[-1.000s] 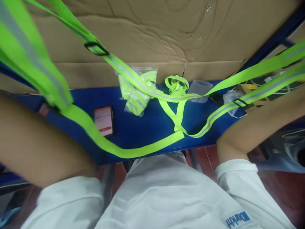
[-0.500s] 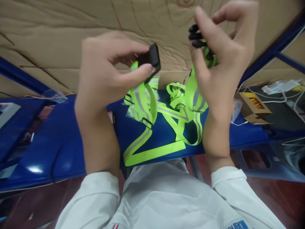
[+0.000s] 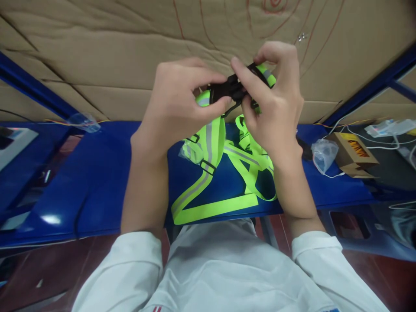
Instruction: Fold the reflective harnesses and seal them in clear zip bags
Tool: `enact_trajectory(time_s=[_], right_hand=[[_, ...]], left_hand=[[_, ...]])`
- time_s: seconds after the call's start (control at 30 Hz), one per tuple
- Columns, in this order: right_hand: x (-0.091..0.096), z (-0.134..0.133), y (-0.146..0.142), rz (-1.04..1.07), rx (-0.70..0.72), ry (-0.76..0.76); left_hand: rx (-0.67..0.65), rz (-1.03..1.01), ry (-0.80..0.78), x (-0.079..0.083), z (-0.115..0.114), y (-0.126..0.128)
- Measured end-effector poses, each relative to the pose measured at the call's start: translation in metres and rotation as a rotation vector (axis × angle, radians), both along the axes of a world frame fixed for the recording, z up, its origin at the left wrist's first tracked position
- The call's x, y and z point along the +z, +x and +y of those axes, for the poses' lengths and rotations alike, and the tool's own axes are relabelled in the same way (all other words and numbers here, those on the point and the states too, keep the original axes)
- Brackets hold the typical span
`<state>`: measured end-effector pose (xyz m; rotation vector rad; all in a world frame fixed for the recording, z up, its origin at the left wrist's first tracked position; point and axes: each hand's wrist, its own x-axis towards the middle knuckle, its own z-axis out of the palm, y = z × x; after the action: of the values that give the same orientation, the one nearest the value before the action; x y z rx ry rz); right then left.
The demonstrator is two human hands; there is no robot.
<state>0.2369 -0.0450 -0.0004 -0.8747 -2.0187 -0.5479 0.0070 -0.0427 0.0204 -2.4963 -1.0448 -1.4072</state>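
Above the blue table, my left hand pinches the socket half of a black side-release buckle between thumb and fingers. My right hand grips the pronged half from the other side. The two halves meet between my fingertips; whether they are fully latched I cannot tell. Neon yellow-green reflective webbing with a grey stripe hangs from the buckle down to the tabletop. A black slider sits on it below my left hand. More of the strap lies looped on the table.
A cardboard sheet with red lines rises behind the blue table. On the right are a crumpled clear plastic bag, an open cardboard box and white cables. A clear plastic cup lies at the back left.
My hands have come together from apart. The pronged buckle half in my right hand has moved left and down to meet the socket half in my left hand.
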Motion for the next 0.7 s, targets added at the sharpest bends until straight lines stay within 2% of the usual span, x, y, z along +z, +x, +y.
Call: enact_trajectory(time_s=[0.13,0.27,0.4,0.6,0.7], right_hand=[[0.001,0.011,0.009,0.01,0.07,0.204],[0.003,0.015,0.01,-0.004,0.051,0.093],[0.0,0.02,0.005,-0.048,0.17,0.276],[0.005,0.016,0.01,-0.004,0.041,0.207],[0.005,0.011,0.01,-0.003,0.011,0.18]], left_hand=[[0.04,0.003,-0.009,0.0,0.001,0.002],[0.023,-0.006,-0.002,0.001,-0.001,0.003],[0.013,0.016,0.033,0.0,0.0,0.005],[0.015,0.03,0.066,0.002,0.001,0.003],[0.057,0.074,0.041,0.003,0.001,0.002]])
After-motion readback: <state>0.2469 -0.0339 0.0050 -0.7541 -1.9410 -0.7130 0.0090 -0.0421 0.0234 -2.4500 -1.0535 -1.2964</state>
